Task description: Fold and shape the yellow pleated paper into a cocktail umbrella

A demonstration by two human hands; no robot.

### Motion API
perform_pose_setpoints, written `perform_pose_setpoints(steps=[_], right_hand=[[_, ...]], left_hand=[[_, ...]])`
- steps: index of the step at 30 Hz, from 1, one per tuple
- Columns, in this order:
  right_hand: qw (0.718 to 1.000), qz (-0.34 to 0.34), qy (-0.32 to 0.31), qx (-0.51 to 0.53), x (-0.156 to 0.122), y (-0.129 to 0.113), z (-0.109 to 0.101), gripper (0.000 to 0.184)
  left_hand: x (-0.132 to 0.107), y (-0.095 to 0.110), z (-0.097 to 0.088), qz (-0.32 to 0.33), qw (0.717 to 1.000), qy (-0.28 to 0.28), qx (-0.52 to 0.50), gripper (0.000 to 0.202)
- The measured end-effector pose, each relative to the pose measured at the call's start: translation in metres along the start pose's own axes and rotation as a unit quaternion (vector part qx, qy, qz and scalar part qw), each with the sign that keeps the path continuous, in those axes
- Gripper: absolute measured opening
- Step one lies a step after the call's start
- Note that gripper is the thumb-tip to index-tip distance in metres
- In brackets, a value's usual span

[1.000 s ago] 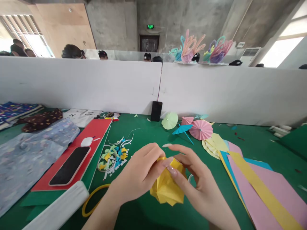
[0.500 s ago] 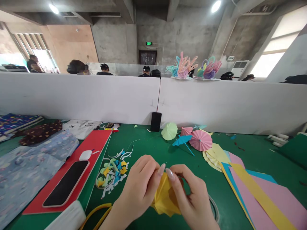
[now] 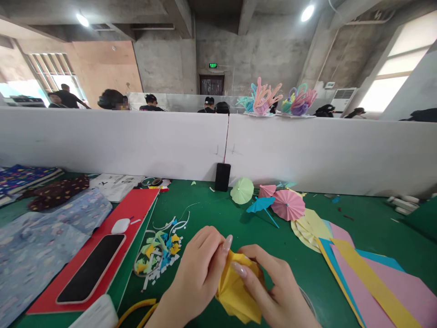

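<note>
A pleated piece of yellow paper (image 3: pixel 235 296), shaped like a small umbrella top, is held between my two hands. My left hand (image 3: pixel 200 269) pinches its upper left edge between thumb and curled fingers. On the other side, my right hand (image 3: pixel 273 282) grips it, the thumb lying on the front face and the fingers behind. Beyond my hands stand finished paper umbrellas: a green one (image 3: pixel 242 191), a blue one (image 3: pixel 261 204) with its stick showing, a large pink one (image 3: pixel 288 205) and a smaller pink one (image 3: pixel 266 191).
Coloured paper sheets (image 3: pixel 392 278) and pale yellow pleated discs (image 3: pixel 310 230) lie at right. Paper scraps (image 3: pixel 160 255) sit left of my hands. A phone (image 3: pixel 92 269) rests on a red board (image 3: pixel 44 296); another phone (image 3: pixel 222 176) leans against the white partition (image 3: pixel 136 146).
My right thumb has slid down and away from the left thumb, onto the face of the yellow paper. More of the paper shows between my hands. The view has tilted slightly.
</note>
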State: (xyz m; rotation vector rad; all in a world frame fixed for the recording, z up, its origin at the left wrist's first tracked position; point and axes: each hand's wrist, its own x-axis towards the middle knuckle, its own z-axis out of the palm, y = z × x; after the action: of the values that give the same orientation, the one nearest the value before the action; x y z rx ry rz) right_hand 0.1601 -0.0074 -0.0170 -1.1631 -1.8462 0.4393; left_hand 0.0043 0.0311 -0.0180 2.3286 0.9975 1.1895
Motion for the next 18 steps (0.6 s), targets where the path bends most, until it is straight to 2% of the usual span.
perform_pose_setpoints(steps=[3, 6, 9, 13, 18], right_hand=[[0.999, 0.028, -0.031, 0.007, 0.002, 0.000, -0.006, 0.025], [0.999, 0.032, -0.035, 0.018, 0.001, 0.001, -0.010, 0.026], [0.999, 0.035, 0.010, 0.007, -0.007, 0.006, -0.011, 0.029], [0.995, 0.085, 0.054, 0.016, -0.017, 0.012, -0.010, 0.025], [0.992, 0.067, -0.044, 0.099, -0.012, 0.006, -0.016, 0.042]], left_hand=[[0.002, 0.000, 0.000, -0.001, 1.000, 0.004, 0.003, 0.025], [0.003, -0.001, 0.001, -0.009, 1.000, 0.009, -0.007, 0.026], [0.002, -0.002, 0.002, -0.035, 0.999, 0.013, -0.035, 0.029], [0.001, -0.003, 0.000, -0.084, 0.993, 0.007, -0.082, 0.031], [0.001, -0.003, -0.001, -0.133, 0.976, -0.016, -0.173, 0.032]])
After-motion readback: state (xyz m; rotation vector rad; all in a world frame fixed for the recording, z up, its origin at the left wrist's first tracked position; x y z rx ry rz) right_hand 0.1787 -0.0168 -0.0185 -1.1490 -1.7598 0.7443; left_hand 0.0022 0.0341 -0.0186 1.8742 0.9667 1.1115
